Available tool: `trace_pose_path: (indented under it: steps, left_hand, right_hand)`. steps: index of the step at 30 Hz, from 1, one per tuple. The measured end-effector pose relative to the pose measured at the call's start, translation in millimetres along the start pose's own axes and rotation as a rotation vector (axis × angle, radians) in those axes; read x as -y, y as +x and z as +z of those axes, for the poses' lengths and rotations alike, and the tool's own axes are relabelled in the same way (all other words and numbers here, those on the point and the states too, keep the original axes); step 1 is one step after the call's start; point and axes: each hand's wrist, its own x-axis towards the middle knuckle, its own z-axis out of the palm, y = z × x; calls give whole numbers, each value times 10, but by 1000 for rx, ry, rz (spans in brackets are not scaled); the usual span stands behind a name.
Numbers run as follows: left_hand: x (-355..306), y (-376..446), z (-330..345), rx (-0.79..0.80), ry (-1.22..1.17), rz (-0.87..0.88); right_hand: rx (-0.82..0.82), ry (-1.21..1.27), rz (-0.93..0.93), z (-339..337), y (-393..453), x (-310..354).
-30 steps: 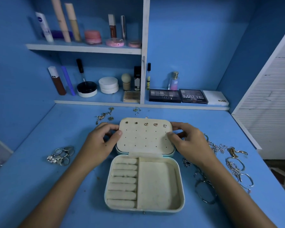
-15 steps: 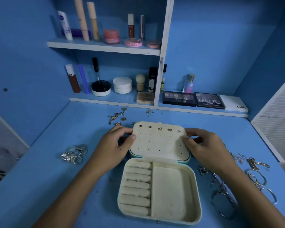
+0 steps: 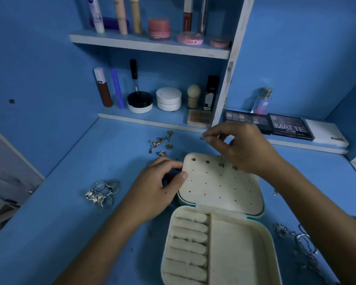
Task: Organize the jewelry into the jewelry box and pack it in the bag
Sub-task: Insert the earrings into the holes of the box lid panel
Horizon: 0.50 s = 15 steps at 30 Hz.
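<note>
On the blue desk lay an open cream jewelry box (image 3: 220, 239), its lid held by the left hand (image 3: 158, 190), thumb on the peg panel. Beyond it, the right hand (image 3: 237, 149) pinched a small earring (image 3: 202, 138). So tiny a stud could easily slip among the loose earrings (image 3: 160, 144).

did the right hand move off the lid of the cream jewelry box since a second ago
Yes. The right hand left the right edge of the cream jewelry box's lid and reached beyond it toward the lower white shelf, pinching a small earring.
</note>
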Motion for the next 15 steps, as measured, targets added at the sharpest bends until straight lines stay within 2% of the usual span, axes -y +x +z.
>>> trace_pose_path:
  steps: [7, 15]
  left_hand:
    - [-5, 10, -10, -10, -21, 16]
    - [-30, 13, -22, -6, -5, 26]
  right_hand:
    - [230, -43, -151, 300, 569, 114]
    - [435, -128, -211, 666, 962, 257]
